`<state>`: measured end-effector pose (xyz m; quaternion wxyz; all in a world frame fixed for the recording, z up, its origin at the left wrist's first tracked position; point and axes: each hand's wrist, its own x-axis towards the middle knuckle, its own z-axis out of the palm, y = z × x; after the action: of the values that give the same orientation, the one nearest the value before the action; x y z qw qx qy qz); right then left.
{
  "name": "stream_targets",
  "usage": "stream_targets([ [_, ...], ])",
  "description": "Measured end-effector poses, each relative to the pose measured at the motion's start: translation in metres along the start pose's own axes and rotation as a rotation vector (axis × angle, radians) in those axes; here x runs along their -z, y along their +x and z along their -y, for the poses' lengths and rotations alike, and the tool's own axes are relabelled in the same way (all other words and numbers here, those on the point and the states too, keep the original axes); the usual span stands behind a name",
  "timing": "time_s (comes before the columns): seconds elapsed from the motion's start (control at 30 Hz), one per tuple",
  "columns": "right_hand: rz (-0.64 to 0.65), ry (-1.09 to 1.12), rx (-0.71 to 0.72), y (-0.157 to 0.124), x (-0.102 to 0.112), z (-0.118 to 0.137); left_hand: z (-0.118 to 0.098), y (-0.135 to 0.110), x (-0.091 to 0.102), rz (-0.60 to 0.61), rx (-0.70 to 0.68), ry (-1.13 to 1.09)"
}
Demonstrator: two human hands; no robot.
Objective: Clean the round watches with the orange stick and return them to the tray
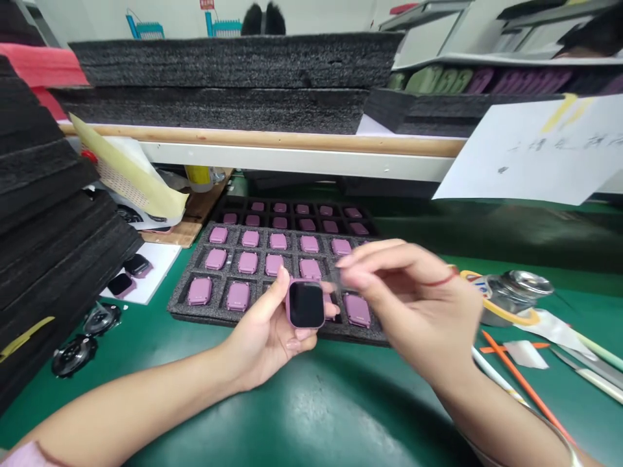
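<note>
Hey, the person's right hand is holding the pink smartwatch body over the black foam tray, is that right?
No, the head view shows the left hand holding the pink smartwatch body, not the right hand. The rest stands: the watch is over the black foam tray.

Our left hand (265, 340) curls palm-up at the near side; our right hand (413, 305) hovers to its right, fingertips pinched, slightly blurred.

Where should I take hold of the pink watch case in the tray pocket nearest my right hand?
Probably best from directly above, pinching the pink watch case by its two long edges. It lies flat in a pocket of the foam tray, so the top is the open side, and the foam walls should give to the right hand's fingertips.
</note>
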<state>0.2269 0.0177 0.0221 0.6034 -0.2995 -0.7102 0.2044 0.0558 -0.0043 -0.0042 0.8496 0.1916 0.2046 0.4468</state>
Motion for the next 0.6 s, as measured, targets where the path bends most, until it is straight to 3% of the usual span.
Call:
stream_targets([
  [0.07, -0.129, 0.118, -0.085, -0.002, 0.003, 0.004, 0.000, -0.003, -0.002, 0.019, 0.021, -0.003],
  [0.13, -0.151, 0.178, -0.141, -0.005, 0.006, 0.008, 0.001, -0.007, -0.004, 0.034, 0.026, -0.002],
  [0.43, 0.053, -0.030, -0.006, -0.009, 0.018, 0.012, 0.002, -0.011, -0.007, 0.034, 0.020, 0.054],
  [0.6, 0.043, -0.165, 0.103, -0.007, 0.027, 0.009, 0.002, -0.010, -0.007, 0.033, 0.023, 0.074],
])
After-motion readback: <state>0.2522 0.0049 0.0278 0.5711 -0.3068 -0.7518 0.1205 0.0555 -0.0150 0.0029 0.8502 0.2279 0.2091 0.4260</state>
